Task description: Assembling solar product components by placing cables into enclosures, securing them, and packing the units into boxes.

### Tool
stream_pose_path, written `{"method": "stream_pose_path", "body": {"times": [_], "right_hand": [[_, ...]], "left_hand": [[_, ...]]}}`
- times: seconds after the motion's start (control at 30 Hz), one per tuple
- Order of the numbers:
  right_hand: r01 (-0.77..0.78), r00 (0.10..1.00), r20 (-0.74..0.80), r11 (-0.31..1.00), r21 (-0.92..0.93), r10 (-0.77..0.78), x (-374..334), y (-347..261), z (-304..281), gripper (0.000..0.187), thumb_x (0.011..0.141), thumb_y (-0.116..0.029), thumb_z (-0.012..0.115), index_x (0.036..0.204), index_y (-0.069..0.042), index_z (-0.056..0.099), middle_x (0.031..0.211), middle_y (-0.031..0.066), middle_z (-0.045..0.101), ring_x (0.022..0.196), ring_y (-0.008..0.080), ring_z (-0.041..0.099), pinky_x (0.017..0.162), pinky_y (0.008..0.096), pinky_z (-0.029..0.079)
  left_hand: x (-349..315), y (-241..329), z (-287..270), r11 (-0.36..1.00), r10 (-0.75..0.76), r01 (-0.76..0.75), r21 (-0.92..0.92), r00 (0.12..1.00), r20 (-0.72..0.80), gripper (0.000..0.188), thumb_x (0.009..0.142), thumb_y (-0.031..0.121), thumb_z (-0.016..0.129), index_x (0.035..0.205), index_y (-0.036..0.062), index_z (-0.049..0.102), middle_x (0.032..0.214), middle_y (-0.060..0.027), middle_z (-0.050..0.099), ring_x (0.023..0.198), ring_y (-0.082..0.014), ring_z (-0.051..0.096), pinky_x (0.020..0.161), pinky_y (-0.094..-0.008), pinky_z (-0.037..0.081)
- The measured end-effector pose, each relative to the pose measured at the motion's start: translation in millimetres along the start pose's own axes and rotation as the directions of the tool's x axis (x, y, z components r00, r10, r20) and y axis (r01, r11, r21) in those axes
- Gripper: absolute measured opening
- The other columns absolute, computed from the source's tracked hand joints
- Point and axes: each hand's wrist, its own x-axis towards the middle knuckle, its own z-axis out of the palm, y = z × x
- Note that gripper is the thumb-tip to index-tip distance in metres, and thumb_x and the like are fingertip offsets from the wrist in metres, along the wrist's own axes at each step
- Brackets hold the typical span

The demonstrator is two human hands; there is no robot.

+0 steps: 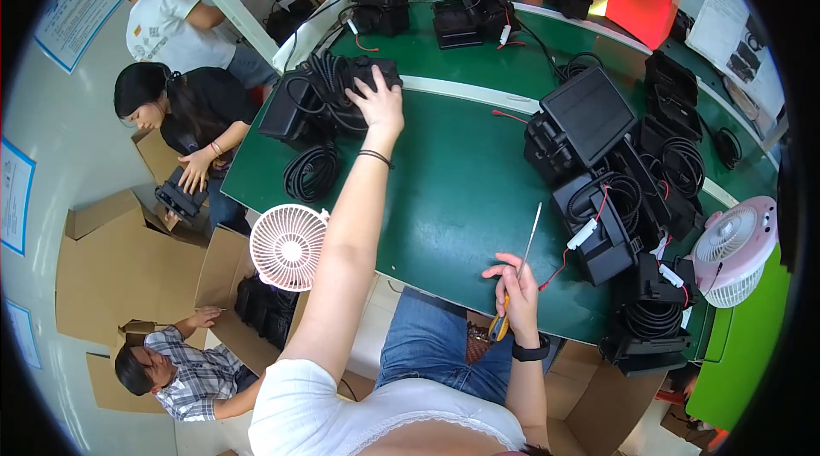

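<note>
My left hand point(377, 104) reaches to the far left of the table, its fingers spread over a black plastic box point(386, 72). A looped black cable point(329, 84) lies over the boxes just left of these fingers, and a second coil of black cable point(311, 172) hangs below. Near the table's front edge, my right hand point(518, 295) is closed around a screwdriver point(499, 326) with a yellow handle. Its thin metal shaft points up and away from me. Right of that hand stands a stack of black boxes point(589, 119) with coiled cables, red wires and white connectors.
The green table point(444, 174) carries more black cases point(478, 16) along its far side. A white fan point(290, 247) sits by the left edge, a pink fan point(735, 242) at the right. Co-workers and cardboard boxes point(128, 260) are at the left; a red box point(632, 8) stands far right.
</note>
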Motion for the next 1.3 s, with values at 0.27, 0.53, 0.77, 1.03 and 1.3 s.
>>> {"method": "stream_pose_path", "body": {"times": [0.27,0.53,0.77,1.03,1.3], "right_hand": [[-0.031,0.999,-0.023,0.999,-0.007,0.031,4,-3,2,0.027,0.103,-0.016,0.041,0.120,0.001,0.055,0.092,0.0111,0.069,0.045,0.0029,0.042,0.039,0.0188,0.037],[-0.065,0.986,0.122,0.934,-0.350,0.114,28,-34,2,0.025,0.101,-0.011,0.042,0.120,0.000,0.056,0.087,0.0059,0.071,0.044,0.0037,0.044,0.040,0.0198,0.036],[-0.310,0.910,0.199,0.915,-0.257,0.364,57,-36,-11,0.026,0.101,-0.013,0.047,0.124,-0.005,0.057,0.087,0.0016,0.068,0.054,0.0066,0.050,0.051,0.0233,0.044],[-0.263,0.954,0.096,0.948,-0.178,0.283,77,-36,-13,0.022,0.100,-0.007,0.049,0.119,-0.002,0.058,0.082,0.0029,0.067,0.051,0.0030,0.049,0.044,0.0205,0.040],[-0.187,0.970,0.126,0.969,-0.161,0.208,76,-28,-18,0.022,0.101,-0.006,0.046,0.119,-0.002,0.057,0.081,0.0036,0.067,0.049,0.0034,0.048,0.043,0.0206,0.039]], "left_hand": [[21,-8,6,0.998,-0.066,0.065,-0.011,0.992,-0.109,0.038,0.078,0.020,0.070,0.115,0.0212,0.064,0.152,-0.0144,0.031,0.140,-0.0418,0.025,0.107,-0.0703,0.018],[167,42,49,0.278,-0.438,0.036,-0.960,0.894,-0.093,0.051,0.073,0.024,0.075,0.119,0.0063,0.060,0.114,-0.0179,0.062,0.108,-0.0355,0.057,0.095,-0.0424,0.046],[321,1,128,-0.273,-0.724,0.133,-0.953,0.624,0.295,0.046,0.076,0.019,0.076,0.114,-0.0045,0.065,0.111,-0.0135,0.069,0.095,-0.0229,0.064,0.090,-0.0356,0.049],[354,2,117,-0.676,-0.141,0.414,-0.609,0.739,0.658,0.067,0.079,0.057,0.071,0.129,0.0150,0.058,0.123,-0.0091,0.065,0.109,-0.0345,0.063,0.091,-0.0568,0.050],[357,6,130,-0.725,-0.082,0.447,-0.524,0.699,0.710,0.072,0.081,0.067,0.061,0.134,0.0193,0.053,0.131,-0.0074,0.061,0.123,-0.0353,0.052,0.103,-0.0673,0.020]]}}
